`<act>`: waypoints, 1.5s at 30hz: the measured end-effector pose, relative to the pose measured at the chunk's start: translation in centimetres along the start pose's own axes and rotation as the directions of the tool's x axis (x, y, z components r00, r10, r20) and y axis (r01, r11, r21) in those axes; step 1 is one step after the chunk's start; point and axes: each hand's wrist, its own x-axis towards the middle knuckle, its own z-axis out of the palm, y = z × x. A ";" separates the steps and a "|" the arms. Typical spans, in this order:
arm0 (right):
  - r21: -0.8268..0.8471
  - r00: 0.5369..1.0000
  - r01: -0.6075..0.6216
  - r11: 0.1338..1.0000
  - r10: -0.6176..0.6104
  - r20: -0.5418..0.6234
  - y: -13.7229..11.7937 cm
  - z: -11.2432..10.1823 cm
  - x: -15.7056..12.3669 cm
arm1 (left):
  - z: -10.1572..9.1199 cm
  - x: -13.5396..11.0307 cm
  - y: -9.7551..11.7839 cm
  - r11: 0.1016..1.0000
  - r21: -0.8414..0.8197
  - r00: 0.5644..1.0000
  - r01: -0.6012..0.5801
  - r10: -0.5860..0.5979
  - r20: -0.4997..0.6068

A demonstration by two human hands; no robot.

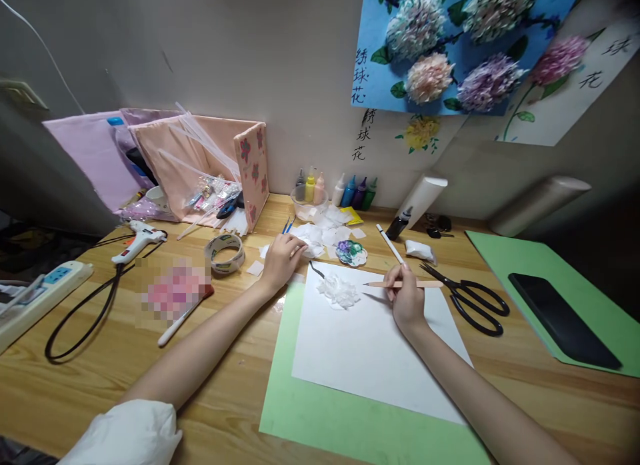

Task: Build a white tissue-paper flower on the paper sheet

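Note:
My left hand reaches toward a pile of small white tissue squares and its fingers are curled over their near edge. My right hand is closed on a thin wooden stick that lies level, its tip pointing left. A crumpled white tissue flower sits on the white sheet, just left of that tip. Black tweezers lie beside the flower. The white sheet rests on a green sheet.
Black scissors and a white pen lie right of my hand. A paint palette, colour bottles, tape roll, glue gun, power strip, pink box and a phone on a green mat surround the desk.

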 end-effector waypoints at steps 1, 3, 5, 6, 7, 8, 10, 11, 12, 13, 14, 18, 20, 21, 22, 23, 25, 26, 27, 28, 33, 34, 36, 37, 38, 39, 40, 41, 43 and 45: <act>-0.002 1.000 0.002 1.000 -0.002 -0.001 0.0 0.0 0.0 | -0.1 0.0 0.1 1.000 -0.005 1.000 0.013 -0.013 -0.020; -0.005 1.000 -0.002 1.000 0.002 0.004 0.1 0.0 0.0 | -0.2 -0.2 0.0 0.998 0.004 0.994 0.070 -0.070 -0.080; -0.008 1.000 -0.008 1.000 0.008 0.012 0.1 0.0 0.0 | -0.2 -0.3 -0.2 0.988 0.004 0.978 0.154 -0.152 -0.141; -0.011 1.000 -0.010 1.000 0.011 0.014 0.1 0.0 0.0 | -0.2 -0.4 -0.4 0.980 -0.011 0.966 0.199 -0.198 -0.164; -0.015 1.000 -0.013 1.000 0.013 0.017 0.1 0.0 0.0 | -0.1 -0.5 -0.7 0.970 -0.036 0.953 0.242 -0.245 -0.177; -0.018 1.000 -0.014 1.000 0.015 0.020 0.1 0.0 -0.1 | 0.0 -0.5 -1.0 0.957 -0.067 0.939 0.284 -0.291 -0.184; -0.019 1.000 -0.016 1.000 0.016 0.025 0.1 -0.1 -0.1 | 0.1 -0.6 -1.7 0.926 -0.130 0.911 0.354 -0.373 -0.178; -0.020 1.000 -0.013 1.000 0.013 0.027 0.1 -0.1 -0.1 | 0.1 -0.6 -1.9 0.913 -0.154 0.900 0.378 -0.401 -0.169; -0.020 1.000 -0.007 1.000 0.007 0.028 0.0 -0.1 -0.1 | 0.1 -0.5 -2.1 0.903 -0.171 0.892 0.394 -0.421 -0.163; -0.020 1.000 0.001 1.000 0.000 0.029 0.0 0.0 -0.1 | -0.1 -0.5 -2.1 0.898 -0.182 0.888 0.402 -0.430 -0.164; -0.020 1.000 0.008 1.000 -0.008 0.030 0.0 0.0 -0.1 | -0.2 -0.4 -1.9 0.897 -0.192 0.885 0.399 -0.431 -0.173; 0.001 0.999 0.044 0.999 -0.044 0.031 -0.3 0.1 -0.1 | -1.1 -0.6 0.9 0.924 -0.263 0.919 0.278 -0.336 -0.208; 0.001 0.996 0.083 0.997 -0.083 0.041 -0.5 0.1 -0.4 | -1.1 -1.2 3.0 0.922 -0.348 0.966 0.171 -0.227 -0.126; -0.004 0.992 0.114 0.993 -0.114 0.052 -0.5 0.1 -0.6 | -1.0 -1.6 4.1 0.912 -0.394 0.986 0.117 -0.154 -0.063; -0.014 0.985 0.155 0.988 -0.154 0.072 -0.6 0.0 -0.9 | -0.8 -2.1 5.0 0.897 -0.437 0.998 0.062 -0.064 0.012; -0.028 0.974 0.204 0.979 -0.200 0.108 -0.6 0.0 -1.3 | -0.6 -2.6 5.9 0.877 -0.479 0.996 0.021 0.020 0.081; -0.074 0.932 0.306 0.949 -0.283 0.227 -0.7 -0.1 -2.0 | -0.2 -3.5 6.9 0.856 -0.516 0.978 -0.015 0.120 0.170; -0.103 0.902 0.351 0.931 -0.308 0.302 -0.7 -0.1 -2.4 | 0.0 -3.9 7.2 0.855 -0.519 0.969 -0.015 0.140 0.203; -0.134 0.870 0.392 0.910 -0.319 0.376 -0.8 -0.1 -2.7 | 0.1 -4.2 7.3 0.857 -0.515 0.962 -0.005 0.144 0.231; -0.162 0.837 0.430 0.888 -0.325 0.439 -0.8 -0.1 -2.9 | 0.1 -4.4 7.4 0.860 -0.510 0.954 0.009 0.146 0.263; -0.220 0.708 0.587 0.779 -0.363 0.605 -1.1 0.2 -3.0 | 0.1 -4.9 7.2 0.838 -0.536 0.834 -0.102 0.365 0.413; -0.227 0.694 0.602 0.766 -0.360 0.624 -1.1 0.3 -2.9 | 0.1 -5.0 7.2 0.829 -0.543 0.809 -0.138 0.410 0.421; -0.244 0.676 0.618 0.747 -0.347 0.650 -1.1 0.4 -2.8 | 0.1 -5.0 7.3 0.820 -0.544 0.790 -0.177 0.448 0.419; -0.251 0.671 0.624 0.740 -0.343 0.658 -1.1 0.4 -2.7 | 0.2 -5.0 7.3 0.821 -0.540 0.791 -0.186 0.451 0.414; -0.258 0.666 0.630 0.733 -0.339 0.664 -1.1 0.4 -2.7 | 0.2 -5.0 7.3 0.824 -0.533 0.793 -0.192 0.451 0.410; -0.261 0.661 0.636 0.726 -0.338 0.670 -1.1 0.5 -2.7 | 0.3 -5.0 7.3 0.827 -0.527 0.795 -0.198 0.449 0.407; -0.260 0.655 0.643 0.721 -0.340 0.675 -1.1 0.5 -2.7 | 0.3 -5.0 7.2 0.832 -0.518 0.797 -0.201 0.446 0.407; -0.260 0.653 0.648 0.716 -0.345 0.674 -1.1 0.5 -2.7 | 0.3 -5.0 7.2 0.839 -0.506 0.800 -0.201 0.439 0.409; -0.266 0.662 0.649 0.713 -0.357 0.659 -1.0 0.5 -2.7 | 0.4 -5.0 7.2 0.861 -0.472 0.815 -0.191 0.407 0.412; -0.271 0.680 0.644 0.716 -0.372 0.632 -1.0 0.5 -2.8 | 0.5 -4.9 7.3 0.891 -0.424 0.847 -0.162 0.346 0.404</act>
